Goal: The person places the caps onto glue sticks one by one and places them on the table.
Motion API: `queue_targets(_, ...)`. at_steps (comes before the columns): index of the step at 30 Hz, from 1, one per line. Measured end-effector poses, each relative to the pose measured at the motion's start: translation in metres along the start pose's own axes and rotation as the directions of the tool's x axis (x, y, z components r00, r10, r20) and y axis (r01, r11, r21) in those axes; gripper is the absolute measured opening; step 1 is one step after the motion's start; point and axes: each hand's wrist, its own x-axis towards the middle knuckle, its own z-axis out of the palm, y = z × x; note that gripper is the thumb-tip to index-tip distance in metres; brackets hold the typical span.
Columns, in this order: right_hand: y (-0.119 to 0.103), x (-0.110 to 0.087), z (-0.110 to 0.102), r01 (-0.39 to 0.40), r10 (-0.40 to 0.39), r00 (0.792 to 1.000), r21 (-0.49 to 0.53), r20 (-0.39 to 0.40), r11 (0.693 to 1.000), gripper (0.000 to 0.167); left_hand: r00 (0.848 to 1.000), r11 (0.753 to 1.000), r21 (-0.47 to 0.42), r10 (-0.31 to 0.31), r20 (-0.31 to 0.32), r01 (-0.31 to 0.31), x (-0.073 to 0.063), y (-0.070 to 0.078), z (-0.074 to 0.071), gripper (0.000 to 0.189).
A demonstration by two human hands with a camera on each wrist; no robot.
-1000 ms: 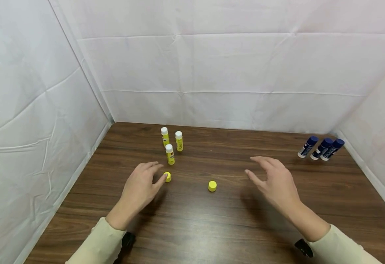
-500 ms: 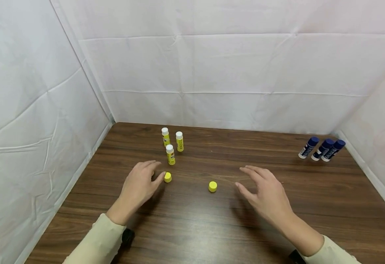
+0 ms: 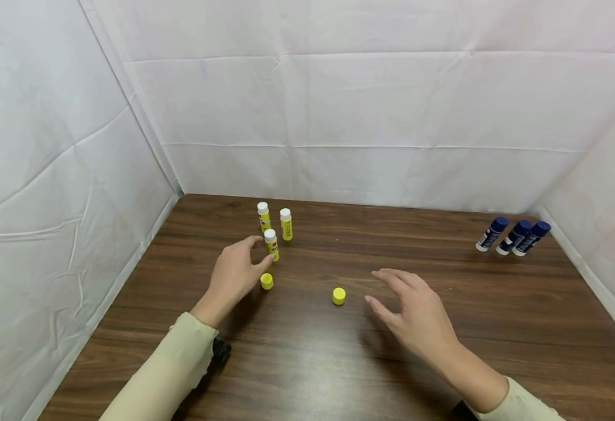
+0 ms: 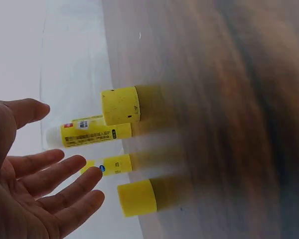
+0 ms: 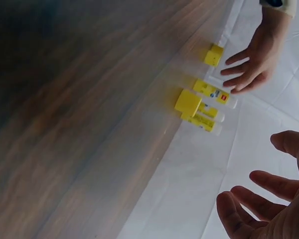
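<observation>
Three yellow glue sticks with white caps stand upright in a cluster at the back left of the table. My left hand (image 3: 235, 278) is at the front glue stick (image 3: 272, 249), its thumb tip overlapping it in the head view; the left wrist view shows its fingers spread, holding nothing. Just below that thumb sits a small yellow cap (image 3: 267, 282). A second yellow cap (image 3: 339, 296) lies near the table's middle. To its right my right hand (image 3: 420, 316) hovers, fingers relaxed and apart, nothing in its grasp.
Behind the front stick are the other two glue sticks, a left one (image 3: 264, 218) and a right one (image 3: 286, 225). Three blue-capped glue sticks (image 3: 514, 238) stand at the far right. White cloth walls (image 3: 360, 117) border the wooden table (image 3: 307, 362) at the back and sides.
My left hand has moved forward from beside the yellow cap to the front glue stick. The right hand has drifted left, closer to the middle cap. Caps and sticks have stayed in place.
</observation>
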Motion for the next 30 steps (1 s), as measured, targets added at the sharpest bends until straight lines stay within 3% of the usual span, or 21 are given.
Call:
queue_targets(5,-0.008,-0.002,-0.001,0.011,-0.011,1.0,0.026,-0.004,1.0,0.043,0.998,0.993,-0.094,-0.062,0.031,0.065,0.013,0.0,0.004,0.055)
queue_targets(12,-0.014,-0.004,-0.004,0.009,-0.009,1.0,0.047,-0.007,0.999,0.042,0.987,0.965,-0.217,-0.126,0.1,0.146,0.026,0.0,0.008,0.055)
queue_targets(23,-0.014,-0.004,-0.008,-0.022,0.023,1.0,0.079,-0.016,0.997,0.04,0.973,0.935,-0.273,-0.199,0.118,0.225,0.035,-0.003,0.018,0.047)
queue_targets(30,-0.013,-0.005,-0.009,-0.036,0.037,0.999,0.091,-0.007,0.995,0.039,0.972,0.929,-0.289,-0.205,0.113,0.23,0.035,-0.002,0.021,0.042)
